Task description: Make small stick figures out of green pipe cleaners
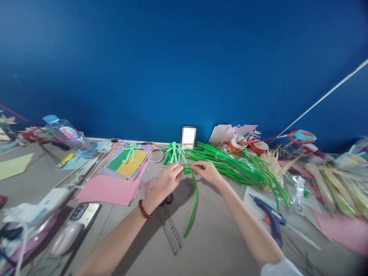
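Hands pinched together on a green pipe cleaner point(193, 199), left hand point(168, 180) at nine o'clock, right hand point(207, 171) at three, ruler point(171, 230) on table point(218, 237) below.

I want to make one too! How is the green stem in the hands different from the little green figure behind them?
The stem is dark green, one long strand hanging from both hands; the figure is pale mint, short, twisted into arms and legs. The stem is held; the figure rests on the table. Both look like fuzzy craft wire.

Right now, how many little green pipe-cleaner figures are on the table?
2: one figure lies on the yellow paper; another figure lies beyond the hands. More may hide among the clutter.
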`<state>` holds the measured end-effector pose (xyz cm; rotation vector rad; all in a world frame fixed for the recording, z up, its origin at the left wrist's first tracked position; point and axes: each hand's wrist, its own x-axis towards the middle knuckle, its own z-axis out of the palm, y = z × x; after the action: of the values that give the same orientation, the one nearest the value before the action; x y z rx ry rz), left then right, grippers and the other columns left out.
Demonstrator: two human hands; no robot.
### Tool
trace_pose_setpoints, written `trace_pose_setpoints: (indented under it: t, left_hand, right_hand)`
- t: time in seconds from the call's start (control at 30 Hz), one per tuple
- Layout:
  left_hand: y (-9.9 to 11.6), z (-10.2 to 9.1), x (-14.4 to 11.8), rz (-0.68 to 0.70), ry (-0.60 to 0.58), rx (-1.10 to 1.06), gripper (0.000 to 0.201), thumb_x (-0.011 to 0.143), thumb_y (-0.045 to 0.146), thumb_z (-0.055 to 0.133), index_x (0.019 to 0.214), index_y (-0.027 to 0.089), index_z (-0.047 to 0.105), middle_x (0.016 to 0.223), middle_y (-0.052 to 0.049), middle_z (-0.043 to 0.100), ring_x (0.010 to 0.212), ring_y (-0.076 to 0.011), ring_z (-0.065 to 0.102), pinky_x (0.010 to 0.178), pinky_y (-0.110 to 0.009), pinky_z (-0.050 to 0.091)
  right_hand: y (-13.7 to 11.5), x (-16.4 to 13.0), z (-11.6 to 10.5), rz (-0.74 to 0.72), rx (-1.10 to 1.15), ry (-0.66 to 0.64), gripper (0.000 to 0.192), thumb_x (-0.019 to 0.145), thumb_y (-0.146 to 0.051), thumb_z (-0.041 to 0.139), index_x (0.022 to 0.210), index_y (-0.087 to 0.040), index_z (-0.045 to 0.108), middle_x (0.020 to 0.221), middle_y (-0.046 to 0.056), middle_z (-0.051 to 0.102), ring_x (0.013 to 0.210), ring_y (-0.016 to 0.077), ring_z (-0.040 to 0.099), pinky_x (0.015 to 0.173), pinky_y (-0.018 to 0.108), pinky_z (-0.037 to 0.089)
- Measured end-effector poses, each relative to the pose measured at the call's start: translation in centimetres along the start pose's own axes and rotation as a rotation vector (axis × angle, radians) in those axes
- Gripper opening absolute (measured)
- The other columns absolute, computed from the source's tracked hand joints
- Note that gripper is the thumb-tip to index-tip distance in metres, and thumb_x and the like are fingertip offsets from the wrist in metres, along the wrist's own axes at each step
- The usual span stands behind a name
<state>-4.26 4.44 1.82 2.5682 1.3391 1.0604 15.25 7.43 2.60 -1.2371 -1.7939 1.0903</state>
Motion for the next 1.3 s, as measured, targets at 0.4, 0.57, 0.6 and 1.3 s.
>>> trace_pose_setpoints:
  t: [0.4, 0.57, 0.6, 1.3]
  left_hand:
    - [0.5, -0.1, -0.1, 0.068, 0.069, 0.072, 0.022, 0.09, 0.022, 0.045, 0.099, 0.018, 0.064, 0.075, -0.004, 0.063, 0.067, -0.0122, 0.059, 0.061, -0.022, 0.046]
    - [0.7, -0.5, 0.0, 0.068, 0.05, 0.091, 0.021, 0.091, 0.022, 0.043, 0.093, 0.018, 0.064, 0.069, -0.002, 0.059, 0.065, -0.0123, 0.057, 0.059, -0.022, 0.043]
    - [0.7, -0.6, 0.0, 0.069, 0.044, 0.091, 0.021, 0.091, 0.022, 0.043, 0.092, 0.018, 0.063, 0.069, -0.002, 0.058, 0.065, -0.0124, 0.057, 0.059, -0.022, 0.042]
    - [0.3, -0.7, -0.2, 0.089, 0.044, 0.127, 0.023, 0.092, 0.025, 0.04, 0.094, 0.019, 0.062, 0.068, -0.001, 0.053, 0.062, -0.012, 0.054, 0.054, -0.022, 0.039]
  right_hand:
    - [-0.4, 0.0, -0.2, 0.131, 0.24, -0.02, 0.024, 0.071, -0.038, 0.065, 0.075, -0.014, 0.069, 0.057, 0.001, 0.062, 0.051, 0.0108, 0.055, 0.051, 0.023, 0.041]
    - [-0.7, -0.2, -0.6, 0.101, 0.241, -0.027, 0.024, 0.073, -0.036, 0.063, 0.08, -0.014, 0.069, 0.064, 0.003, 0.066, 0.059, 0.0145, 0.062, 0.057, 0.026, 0.047]
    - [-0.7, -0.2, -0.8, 0.076, 0.224, -0.039, 0.024, 0.074, -0.035, 0.062, 0.084, -0.014, 0.068, 0.068, 0.004, 0.067, 0.063, 0.0156, 0.064, 0.059, 0.027, 0.048]
    - [-0.6, -0.3, -1.4, -0.497, -0.291, 0.05, 0.018, 0.086, -0.024, 0.054, 0.089, -0.021, 0.072, 0.081, 0.005, 0.07, 0.076, 0.0169, 0.064, 0.07, 0.028, 0.051]
